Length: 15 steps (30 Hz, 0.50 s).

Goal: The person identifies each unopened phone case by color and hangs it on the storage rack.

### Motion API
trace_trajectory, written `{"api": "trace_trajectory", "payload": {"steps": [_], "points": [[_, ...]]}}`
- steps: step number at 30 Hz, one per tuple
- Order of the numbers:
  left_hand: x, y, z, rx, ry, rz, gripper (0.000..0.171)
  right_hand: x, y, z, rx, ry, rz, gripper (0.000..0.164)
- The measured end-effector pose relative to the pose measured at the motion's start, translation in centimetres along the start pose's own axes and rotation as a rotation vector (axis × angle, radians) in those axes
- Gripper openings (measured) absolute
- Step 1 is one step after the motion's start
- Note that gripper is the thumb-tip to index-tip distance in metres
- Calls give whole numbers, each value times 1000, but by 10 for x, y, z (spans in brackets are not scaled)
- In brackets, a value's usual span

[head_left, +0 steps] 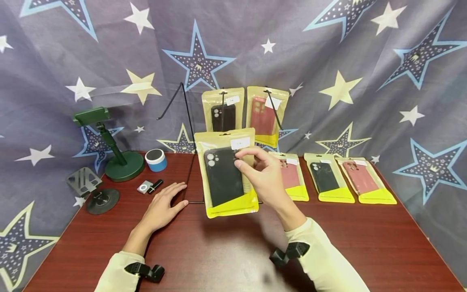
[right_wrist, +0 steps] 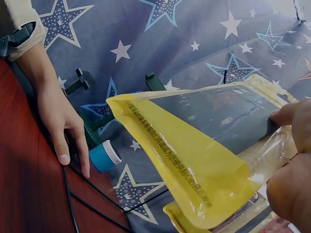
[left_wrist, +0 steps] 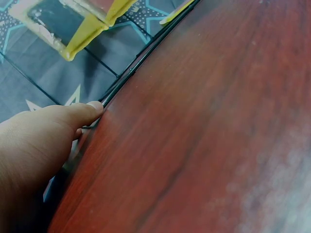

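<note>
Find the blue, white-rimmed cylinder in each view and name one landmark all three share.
Head: the blue, white-rimmed cylinder is left of centre, above the left hand.
Left wrist: not in it.
Right wrist: the cylinder is left of centre, right of that hand.
Shared landmark: the left hand.

- Cannot read the gripped pouch's (head_left: 223, 178) white label (head_left: 240, 142), just above the right hand (head_left: 267, 175): too small.
- Cannot see the lower end of the hanging black-case pouch (head_left: 230, 116), directly behind the grip.
- Can see only part of the pink-case pouch (head_left: 293, 177) just beyond the grip.
</note>
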<state>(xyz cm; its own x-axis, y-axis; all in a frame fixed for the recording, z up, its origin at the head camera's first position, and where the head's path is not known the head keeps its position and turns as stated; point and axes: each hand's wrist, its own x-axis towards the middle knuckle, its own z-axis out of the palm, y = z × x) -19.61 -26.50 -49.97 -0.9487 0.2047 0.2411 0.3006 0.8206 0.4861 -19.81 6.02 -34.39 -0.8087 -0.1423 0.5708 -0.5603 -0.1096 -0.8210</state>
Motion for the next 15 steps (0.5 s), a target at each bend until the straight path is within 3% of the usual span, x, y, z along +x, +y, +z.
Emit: {"api": "trace_trajectory", "payload": {"steps": [15], "points": [[-1,1,-1,-3,-4,-9,58,16,18,11,-86,79,38,16]]}}
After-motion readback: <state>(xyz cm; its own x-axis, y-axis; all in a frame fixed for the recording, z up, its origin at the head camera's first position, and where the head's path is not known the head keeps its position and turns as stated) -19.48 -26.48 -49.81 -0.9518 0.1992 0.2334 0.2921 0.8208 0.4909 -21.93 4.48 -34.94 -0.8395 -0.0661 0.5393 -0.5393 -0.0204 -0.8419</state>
